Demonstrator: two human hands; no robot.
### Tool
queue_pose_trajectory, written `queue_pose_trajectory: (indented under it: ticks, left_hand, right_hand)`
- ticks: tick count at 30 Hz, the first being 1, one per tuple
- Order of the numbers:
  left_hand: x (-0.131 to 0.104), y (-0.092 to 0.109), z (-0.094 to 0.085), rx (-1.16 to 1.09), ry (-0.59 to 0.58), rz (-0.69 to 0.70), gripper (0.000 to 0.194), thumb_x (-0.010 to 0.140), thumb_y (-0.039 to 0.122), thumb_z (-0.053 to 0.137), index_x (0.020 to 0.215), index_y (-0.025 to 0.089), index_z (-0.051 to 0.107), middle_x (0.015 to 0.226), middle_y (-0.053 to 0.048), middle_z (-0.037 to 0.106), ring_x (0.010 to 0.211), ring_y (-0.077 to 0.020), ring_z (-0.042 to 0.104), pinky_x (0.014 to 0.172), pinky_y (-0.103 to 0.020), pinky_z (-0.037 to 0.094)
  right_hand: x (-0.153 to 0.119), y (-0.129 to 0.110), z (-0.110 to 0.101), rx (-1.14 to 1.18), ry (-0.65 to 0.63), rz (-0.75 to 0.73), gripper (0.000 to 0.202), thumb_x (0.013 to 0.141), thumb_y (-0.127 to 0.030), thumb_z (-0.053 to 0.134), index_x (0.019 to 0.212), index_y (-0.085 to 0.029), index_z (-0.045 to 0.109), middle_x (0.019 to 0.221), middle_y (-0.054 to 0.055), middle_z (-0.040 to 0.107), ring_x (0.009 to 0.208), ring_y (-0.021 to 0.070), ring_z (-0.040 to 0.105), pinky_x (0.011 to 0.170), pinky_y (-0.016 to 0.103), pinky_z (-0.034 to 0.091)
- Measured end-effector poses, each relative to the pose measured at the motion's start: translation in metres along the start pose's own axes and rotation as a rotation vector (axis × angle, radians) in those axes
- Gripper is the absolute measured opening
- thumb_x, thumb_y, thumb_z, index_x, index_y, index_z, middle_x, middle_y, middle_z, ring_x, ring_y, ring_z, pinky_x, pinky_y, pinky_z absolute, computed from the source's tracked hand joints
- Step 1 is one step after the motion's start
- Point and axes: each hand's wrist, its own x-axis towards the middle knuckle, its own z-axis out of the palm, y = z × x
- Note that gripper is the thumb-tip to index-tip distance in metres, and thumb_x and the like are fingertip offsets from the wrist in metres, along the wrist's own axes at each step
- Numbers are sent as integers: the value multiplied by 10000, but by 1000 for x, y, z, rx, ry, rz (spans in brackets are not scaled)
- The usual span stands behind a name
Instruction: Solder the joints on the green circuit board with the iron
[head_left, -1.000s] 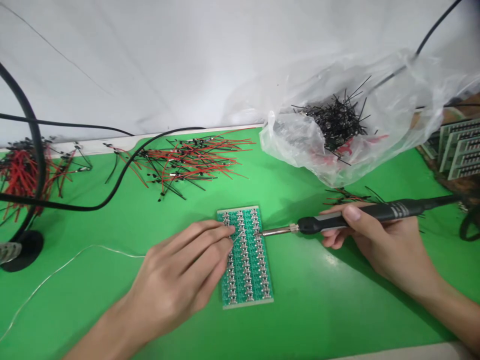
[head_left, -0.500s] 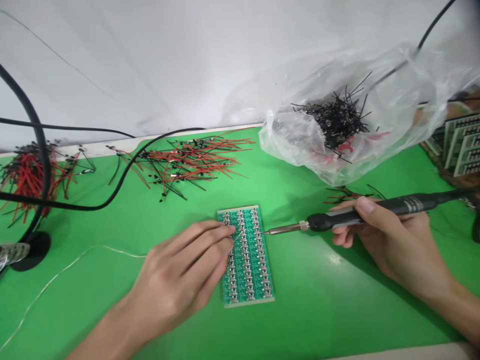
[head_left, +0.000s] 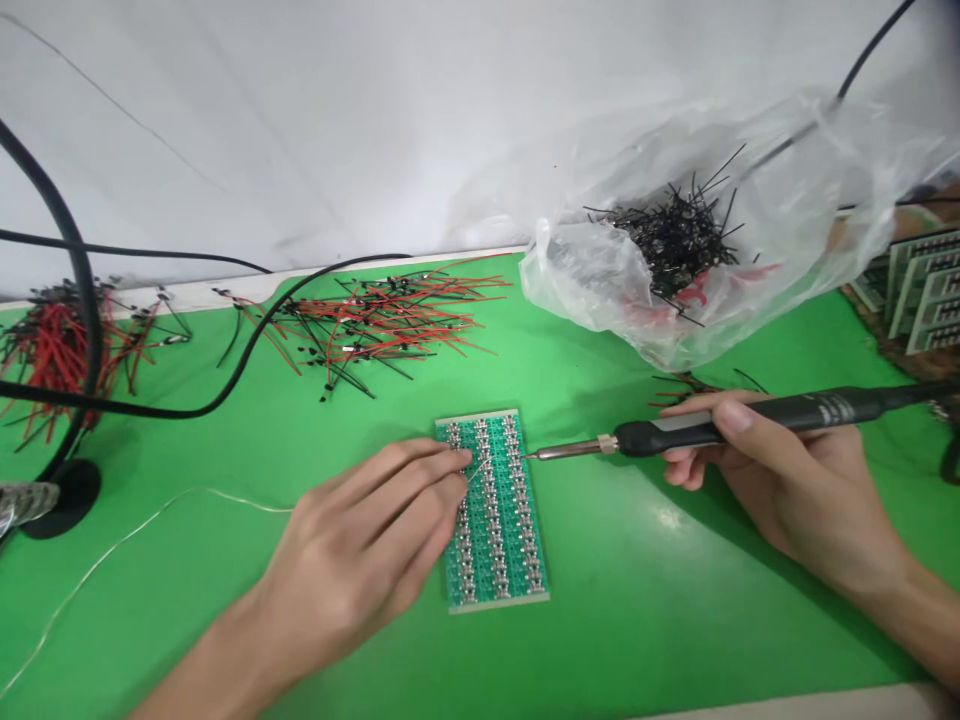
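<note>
A green circuit board (head_left: 514,560) with three columns of small metal parts lies on the green mat. My left hand (head_left: 367,545) rests over its left edge, fingers pinched on thin solder wire (head_left: 112,546). The wire trails off to the lower left, and its short free end points across the board's upper middle. In my right hand (head_left: 787,480) is a soldering iron (head_left: 675,434), held like a pen and pointing left. Its tip is at the board's right edge, near the upper part of the right column; whether it touches cannot be made out.
Red and black wires (head_left: 390,310) lie in piles along the back. A clear plastic bag (head_left: 585,280) of black wires (head_left: 667,240) stands at the back right, with upright boards (head_left: 926,290) beyond it. Black cables (head_left: 150,410) cross the left side above a round black base (head_left: 71,500).
The soldering iron's tip has shifted slightly up along the board's right edge. My left hand and the board have stayed nearly still.
</note>
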Motion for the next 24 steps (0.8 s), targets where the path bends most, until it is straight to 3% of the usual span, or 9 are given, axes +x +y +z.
queue_pose_trajectory:
  ticks: [9, 19, 24]
  left_hand:
    - [2, 1, -2, -39, 35, -76, 236, 855, 41, 686, 1077, 121, 669, 1073, -90, 679, 991, -199, 633, 846, -384, 507]
    - [14, 4, 2, -150, 173, -58, 315, 781, -19, 741, 1062, 114, 688, 1000, -68, 732, 921, -193, 665, 820, -391, 538]
    - [17, 4, 8, -179, 142, -63, 298, 814, 6, 729, 1079, 134, 685, 1023, -57, 745, 933, -186, 676, 815, -386, 533]
  right_hand:
    - [1, 0, -11, 1, -69, 5, 165, 831, -329, 766, 943, -230, 836, 726, 64, 813, 600, 191, 749, 539, 247, 622]
    - [6, 3, -12, -18, -86, 33, 150, 846, -324, 757, 935, -231, 835, 708, 48, 810, 598, 177, 750, 545, 233, 614]
    - [5, 5, -14, -40, -110, 33, 156, 865, -321, 739, 973, -248, 826, 745, 34, 816, 633, 174, 759, 566, 230, 619]
